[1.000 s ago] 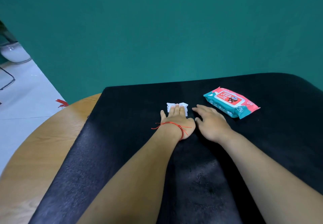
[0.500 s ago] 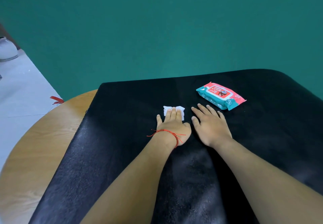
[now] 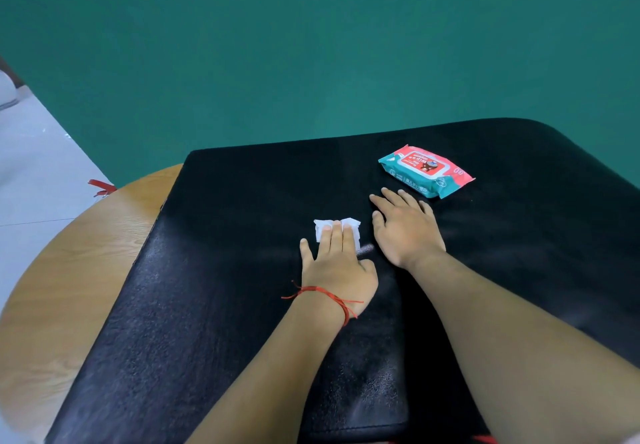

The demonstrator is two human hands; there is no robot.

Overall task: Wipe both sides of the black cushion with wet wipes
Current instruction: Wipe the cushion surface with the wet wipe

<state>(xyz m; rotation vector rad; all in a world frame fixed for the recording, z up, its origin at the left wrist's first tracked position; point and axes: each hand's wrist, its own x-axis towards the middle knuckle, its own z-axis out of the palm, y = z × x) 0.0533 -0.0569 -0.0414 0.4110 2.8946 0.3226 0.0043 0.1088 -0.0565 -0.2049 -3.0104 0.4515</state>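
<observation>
Wipe under left hand, black cushion beneath

We see two bare forearms, uncovered as far as the frame shows them, ending in a bare left hand and right hand. Round the left wrist we make out a thin red string bracelet, a couple of strands wound together, with loose ends sticking out on both sides of the wrist.
</observation>
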